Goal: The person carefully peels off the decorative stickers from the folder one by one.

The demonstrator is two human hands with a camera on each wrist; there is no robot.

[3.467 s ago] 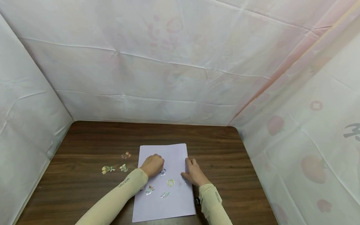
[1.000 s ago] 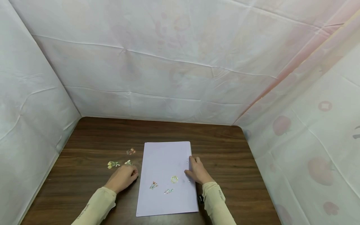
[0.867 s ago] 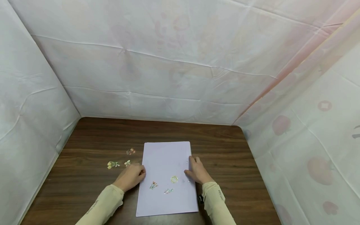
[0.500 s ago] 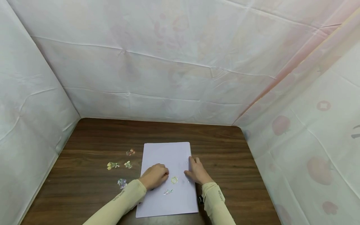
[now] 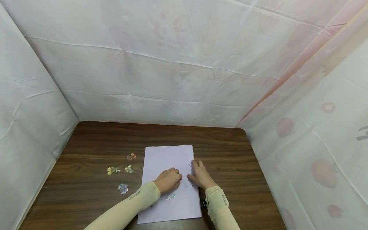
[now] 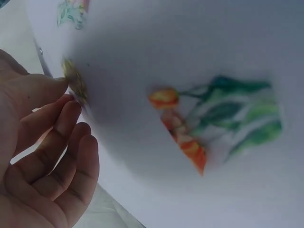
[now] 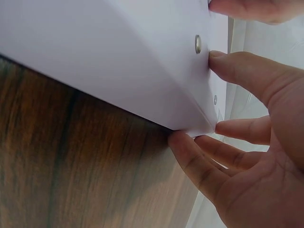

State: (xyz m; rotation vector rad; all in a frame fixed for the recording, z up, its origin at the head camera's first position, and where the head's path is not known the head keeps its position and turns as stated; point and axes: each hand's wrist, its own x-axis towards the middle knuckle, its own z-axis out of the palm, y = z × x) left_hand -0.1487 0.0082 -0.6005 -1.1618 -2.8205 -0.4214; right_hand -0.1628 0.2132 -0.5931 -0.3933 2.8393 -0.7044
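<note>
A pale lilac-white folder (image 5: 161,156) with small metal rivets lies on the wooden table. My left hand (image 5: 169,180) is over its middle, pinching the near edge of a yellow ring-shaped wreath sticker (image 6: 75,81) with thumb and index fingertips; the head view mostly hides that sticker. A clear sticker of orange tulips (image 6: 185,118) lies on the folder close to my left wrist, under the forearm in the head view. Another green and pink sticker (image 5: 171,197) lies nearer the front. My right hand (image 5: 202,176) grips the folder's right edge, thumb on top and fingers along the side.
Left of the folder, flower stickers lie on the table (image 5: 95,201): a red-orange one (image 5: 131,156), yellow tulips (image 5: 113,170), a pale yellow one (image 5: 129,169) and a blue-purple one (image 5: 123,188). Printed cloth walls (image 5: 161,80) enclose the table's back and sides.
The blue-purple sticker has gone from the folder to the table at left. My left hand has returned rightward over the folder to the wreath sticker. My right hand has stayed on the folder's edge.
</note>
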